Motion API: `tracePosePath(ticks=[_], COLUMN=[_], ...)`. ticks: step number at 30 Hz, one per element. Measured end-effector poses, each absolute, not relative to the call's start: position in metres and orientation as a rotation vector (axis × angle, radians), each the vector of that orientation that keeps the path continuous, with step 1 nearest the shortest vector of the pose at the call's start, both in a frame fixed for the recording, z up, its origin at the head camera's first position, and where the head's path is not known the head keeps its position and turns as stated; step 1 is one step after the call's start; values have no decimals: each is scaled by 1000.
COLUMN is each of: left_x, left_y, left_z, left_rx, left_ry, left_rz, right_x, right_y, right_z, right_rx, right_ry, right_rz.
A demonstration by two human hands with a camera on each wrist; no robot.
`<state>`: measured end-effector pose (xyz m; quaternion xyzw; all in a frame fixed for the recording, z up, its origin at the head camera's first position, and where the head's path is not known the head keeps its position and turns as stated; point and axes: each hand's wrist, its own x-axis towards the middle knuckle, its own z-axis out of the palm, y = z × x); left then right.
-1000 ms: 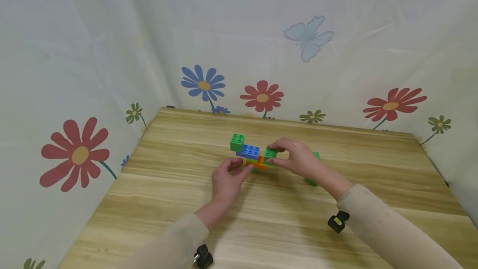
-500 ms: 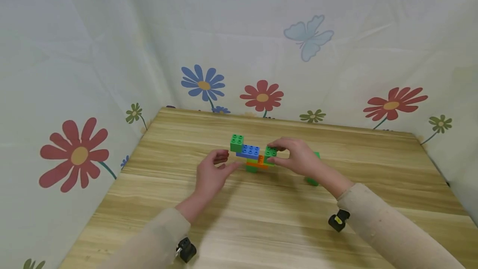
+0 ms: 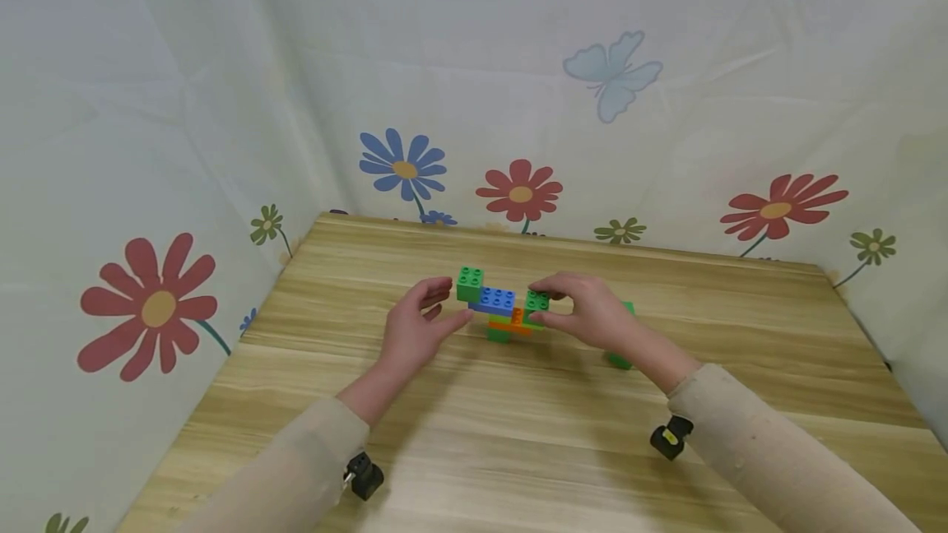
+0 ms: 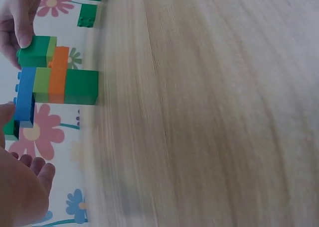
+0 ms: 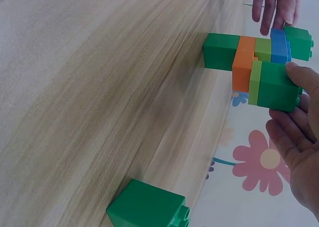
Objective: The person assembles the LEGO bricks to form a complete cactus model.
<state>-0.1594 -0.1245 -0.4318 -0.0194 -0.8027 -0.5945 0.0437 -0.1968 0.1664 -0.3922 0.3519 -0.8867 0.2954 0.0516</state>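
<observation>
Several toy bricks form a stack (image 3: 501, 322) near the middle of the wooden table (image 3: 518, 459), between the person's hands. At its foot stands a green base block (image 4: 82, 86), with an orange brick (image 4: 58, 80) on it. One end of the orange brick carries a lime brick (image 4: 42, 85), then a blue brick (image 3: 494, 298), whose far-left end bears a green corner block (image 3: 470, 285). On the other end sit a thin lime brick (image 5: 254, 82) and a green side block (image 5: 275, 86), pinched between the thumb and fingers of the right hand (image 3: 596, 315). The left hand (image 3: 415, 326) is spread beside the corner block, thumb apart from loosely extended fingers; whether it touches cannot be told. Beyond the right forearm (image 3: 659, 362), partly hidden, lies more green (image 3: 620, 360), probably two blocks.
</observation>
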Motion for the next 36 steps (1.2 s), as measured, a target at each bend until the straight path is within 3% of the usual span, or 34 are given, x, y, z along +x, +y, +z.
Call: tracePosePath(ticks=[36], left_x=[-186], left_y=[-130], left_z=[-424], left_rx=[-312], left_ry=[-2546], left_rz=[-1838], right_x=[-196], right_y=[173], right_z=[-382], right_rx=[1040], right_ry=[-2720], right_rz=[937])
